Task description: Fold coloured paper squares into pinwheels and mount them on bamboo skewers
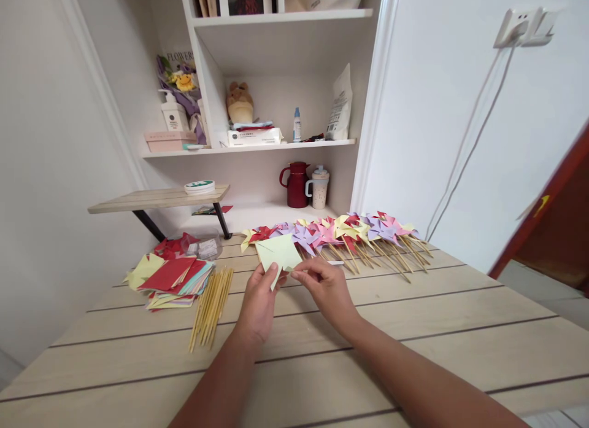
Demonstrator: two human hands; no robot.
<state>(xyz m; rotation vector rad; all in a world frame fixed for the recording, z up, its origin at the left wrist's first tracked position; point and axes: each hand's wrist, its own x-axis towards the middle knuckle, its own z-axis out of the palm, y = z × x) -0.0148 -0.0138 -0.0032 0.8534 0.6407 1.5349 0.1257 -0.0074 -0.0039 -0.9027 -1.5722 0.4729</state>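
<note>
A pale yellow-green square of paper [279, 251] is held up over the table, with a slit showing near its lower edge. My left hand [259, 299] grips it at the lower left, thumb on the front. At its lower right corner, the fingertips of my right hand [326, 288] are pinched on the paper. Behind it lies a row of finished paper pinwheels [322, 233] in red, purple, pink and yellow on thin sticks. Left of my hands rest a bundle of bare wooden sticks [212, 305] and a stack of coloured paper sheets [172, 277].
The slatted wooden table [414, 366] meets a white shelf unit [285, 78] at the back. A small raised stand [159, 199] with black legs is at the back left, near a clear plastic box [207, 248]. A red jug [297, 185] and a cup [319, 188] stand on the lowest shelf.
</note>
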